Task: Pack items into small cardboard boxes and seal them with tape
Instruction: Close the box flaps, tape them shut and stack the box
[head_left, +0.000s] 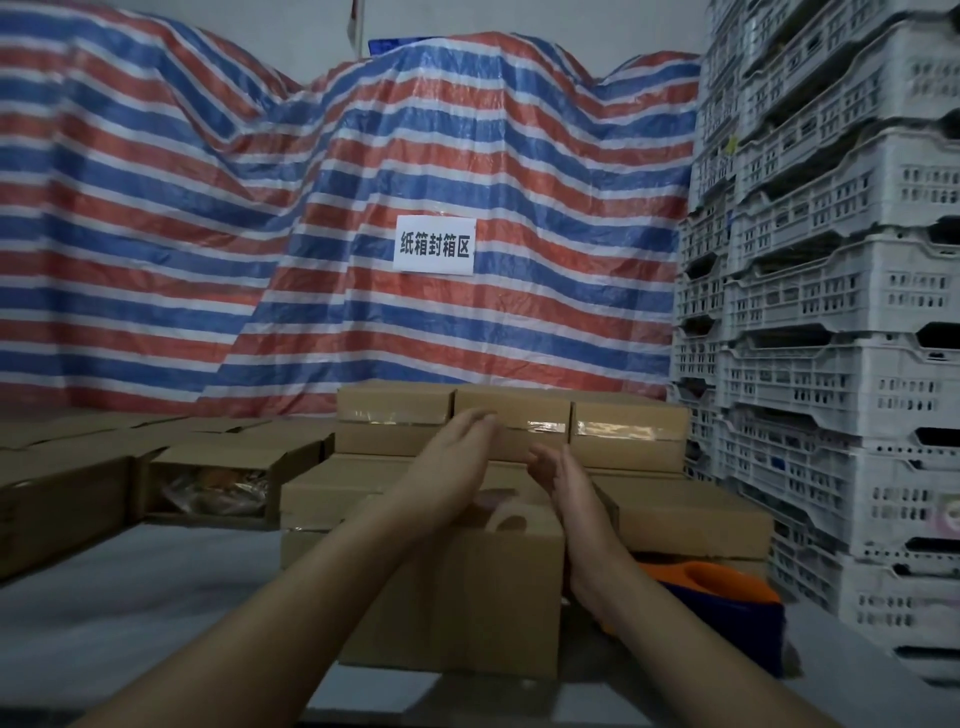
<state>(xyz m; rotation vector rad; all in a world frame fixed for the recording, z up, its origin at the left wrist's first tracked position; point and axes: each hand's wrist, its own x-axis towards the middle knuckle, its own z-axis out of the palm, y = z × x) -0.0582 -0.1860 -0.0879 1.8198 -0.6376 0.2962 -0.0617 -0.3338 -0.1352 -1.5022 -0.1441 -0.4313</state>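
Note:
Both my forearms reach forward over a closed cardboard box that stands close in front of me. A roll of clear tape lies on its top. My left hand is stretched out flat, its fingertips at the front of the middle sealed box in the stacked row behind. My right hand is seen edge-on beside it, fingers straight, holding nothing. An orange and blue tape dispenser lies to the right of my right forearm.
More sealed boxes are stacked behind and to the right. An open box with wrapped items stands at the left. White plastic crates tower on the right. A striped tarp with a paper sign covers the back.

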